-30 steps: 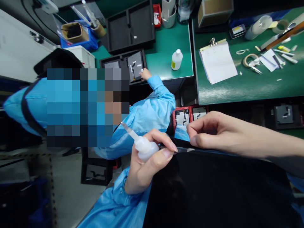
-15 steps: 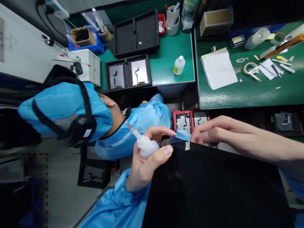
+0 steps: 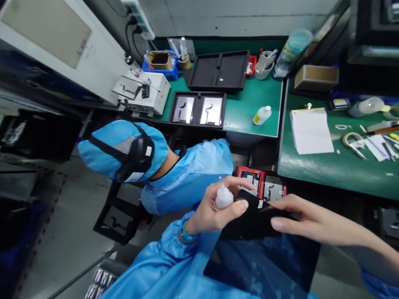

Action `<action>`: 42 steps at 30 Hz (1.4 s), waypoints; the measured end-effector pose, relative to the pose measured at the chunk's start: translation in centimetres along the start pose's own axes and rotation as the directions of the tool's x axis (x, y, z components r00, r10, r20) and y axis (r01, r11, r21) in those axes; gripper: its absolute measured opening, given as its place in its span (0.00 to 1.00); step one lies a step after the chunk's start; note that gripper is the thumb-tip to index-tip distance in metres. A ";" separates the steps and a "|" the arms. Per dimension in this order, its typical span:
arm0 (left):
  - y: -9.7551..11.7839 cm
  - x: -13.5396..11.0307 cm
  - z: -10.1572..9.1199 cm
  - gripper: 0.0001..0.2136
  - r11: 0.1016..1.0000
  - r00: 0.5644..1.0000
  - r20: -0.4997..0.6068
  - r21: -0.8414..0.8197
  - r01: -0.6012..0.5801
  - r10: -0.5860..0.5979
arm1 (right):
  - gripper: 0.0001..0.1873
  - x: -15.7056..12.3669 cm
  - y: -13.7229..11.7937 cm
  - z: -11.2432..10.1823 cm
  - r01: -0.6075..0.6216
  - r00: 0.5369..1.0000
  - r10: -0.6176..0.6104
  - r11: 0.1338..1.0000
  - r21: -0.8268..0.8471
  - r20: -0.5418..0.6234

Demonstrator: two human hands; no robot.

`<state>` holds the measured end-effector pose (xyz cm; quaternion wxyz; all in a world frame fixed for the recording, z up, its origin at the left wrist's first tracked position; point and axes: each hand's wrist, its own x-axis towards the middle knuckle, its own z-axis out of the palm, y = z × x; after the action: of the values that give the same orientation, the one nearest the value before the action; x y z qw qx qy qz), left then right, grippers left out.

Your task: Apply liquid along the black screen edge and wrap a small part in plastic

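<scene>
My left hand [image 3: 209, 214] is closed around a small white dropper bottle [image 3: 224, 198], its thin nozzle pointing up. The same hand's thumb lies against the upper left corner of a thin, glossy black panel [image 3: 264, 265]. Across the panel's top edge, my right hand [image 3: 307, 220] grips it with the thumb on the near face and the fingers partly hidden behind. A small pale tab [image 3: 260, 204] sticks up at that edge. The panel hangs tilted in front of my body, its lower part showing bluish streaks. Just beyond it is a red-edged tray [image 3: 261, 182] holding flat parts with dark flex cables.
A co-worker in a blue cap [image 3: 124, 145] sits close on the left. On the green bench [image 3: 241, 118] are a black tray [image 3: 198, 109] with two flat parts and a white bottle [image 3: 262, 115]. A clipboard [image 3: 312, 132] and a tape roll [image 3: 351, 140] lie on the right bench.
My view has swung, so the benches and co-worker appear farther right and lower. The panel is tilted differently, and my right thumb now shows on its near face. The dropper bottle's nozzle points more upright.
</scene>
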<state>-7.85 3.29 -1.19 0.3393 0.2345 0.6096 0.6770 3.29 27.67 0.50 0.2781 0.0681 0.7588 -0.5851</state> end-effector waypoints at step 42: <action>-18.6 3.7 -0.4 0.14 0.858 0.841 -0.455 0.513 -0.021 0.292 | 0.29 47.6 7.2 -8.1 -0.300 0.671 0.264 0.951 0.072 -0.693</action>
<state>-7.34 6.27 -19.87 0.0337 0.1723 0.8065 0.5646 -36.18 26.80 -28.15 0.0614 0.3921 0.8011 -0.4481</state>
